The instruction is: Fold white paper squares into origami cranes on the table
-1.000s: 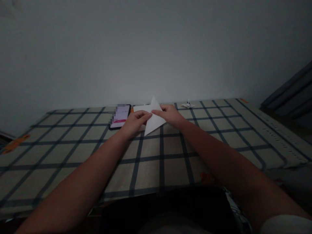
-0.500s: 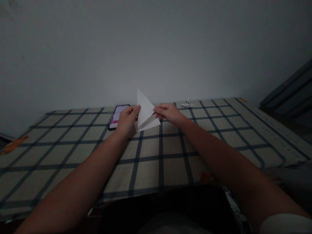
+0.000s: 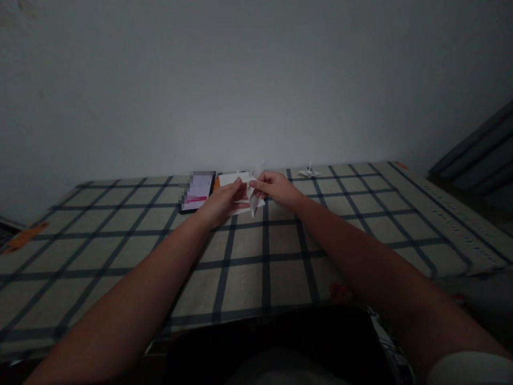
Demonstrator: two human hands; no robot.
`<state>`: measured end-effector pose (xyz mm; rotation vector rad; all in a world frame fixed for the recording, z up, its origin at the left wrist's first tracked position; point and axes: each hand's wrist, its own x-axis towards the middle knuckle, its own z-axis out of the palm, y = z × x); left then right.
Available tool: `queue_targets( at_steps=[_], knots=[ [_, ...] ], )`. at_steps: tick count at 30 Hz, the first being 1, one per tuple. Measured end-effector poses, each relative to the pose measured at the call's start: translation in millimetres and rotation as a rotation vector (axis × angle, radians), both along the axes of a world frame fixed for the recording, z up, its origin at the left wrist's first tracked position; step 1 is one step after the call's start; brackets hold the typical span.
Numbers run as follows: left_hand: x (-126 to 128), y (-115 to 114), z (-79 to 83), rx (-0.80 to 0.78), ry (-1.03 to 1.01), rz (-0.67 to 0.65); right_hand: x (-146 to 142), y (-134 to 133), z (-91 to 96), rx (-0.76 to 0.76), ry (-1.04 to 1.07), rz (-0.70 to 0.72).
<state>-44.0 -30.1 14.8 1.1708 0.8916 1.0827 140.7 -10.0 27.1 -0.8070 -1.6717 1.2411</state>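
Both my hands meet over a folded white paper (image 3: 254,199) near the far middle of a checked tablecloth (image 3: 264,251). My right hand (image 3: 276,188) pinches the paper's upper edge between thumb and fingers and holds it slightly raised. My left hand (image 3: 222,201) rests on the cloth beside it, its fingertips touching the paper's left side. Another white sheet (image 3: 230,179) lies flat just behind my hands.
A phone (image 3: 197,191) with a lit screen lies left of my hands. A small folded paper figure (image 3: 309,172) stands at the far edge to the right. A plain wall rises behind the surface. Dark cloth lies at the near edge.
The paper stood up as a tall triangle half a second ago; now it is lowered and folded narrower. My left hand has moved right, off the phone, revealing the sheet behind.
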Motion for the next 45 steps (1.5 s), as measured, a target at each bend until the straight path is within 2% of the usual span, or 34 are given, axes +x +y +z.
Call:
queue_targets(
  at_steps=[3, 6, 9, 14, 17, 21, 25, 30, 37, 45],
  knots=[
    [-0.2, -3.7, 0.6, 0.016, 0.060, -0.083, -1.5, -0.4, -1.2, 0.017, 0.021, 0.017],
    [0.7, -5.4, -0.3, 0.011, 0.082, -0.058, -1.9, -0.5, -1.6, 0.040, 0.029, 0.037],
    [1.7, -3.0, 0.1, -0.003, 0.017, 0.062, -0.5, -0.3, 0.7, 0.026, 0.048, -0.008],
    [-4.1, 6.5, 7.1, 0.066, -0.118, 0.355, 8.5, 4.9, 6.2, -0.023, 0.125, -0.239],
    [-8.8, 9.8, 10.2, 0.105, -0.140, 0.413, 13.7, 9.5, 5.5, -0.002, 0.119, -0.310],
    [-10.8, 9.6, 10.2, 0.107, -0.165, 0.409, 15.0, 12.4, 2.5, -0.009, 0.103, -0.341],
    [-12.0, 8.1, 11.8, 0.124, -0.177, 0.400, 15.8, 13.4, 1.5, 0.066, 0.127, -0.304],
    [-13.8, 7.6, 15.8, 0.103, -0.194, 0.418, 19.4, 15.9, -0.5, 0.076, -0.037, -0.280],
    [-15.9, 9.4, 15.5, 0.060, -0.250, 0.372, 19.7, 14.7, -2.1, 0.217, -0.088, -0.220],
    [-10.9, 6.5, 17.2, 0.012, -0.144, 0.279, 16.2, 15.3, -0.7, 0.065, -0.028, -0.338]
  ],
)
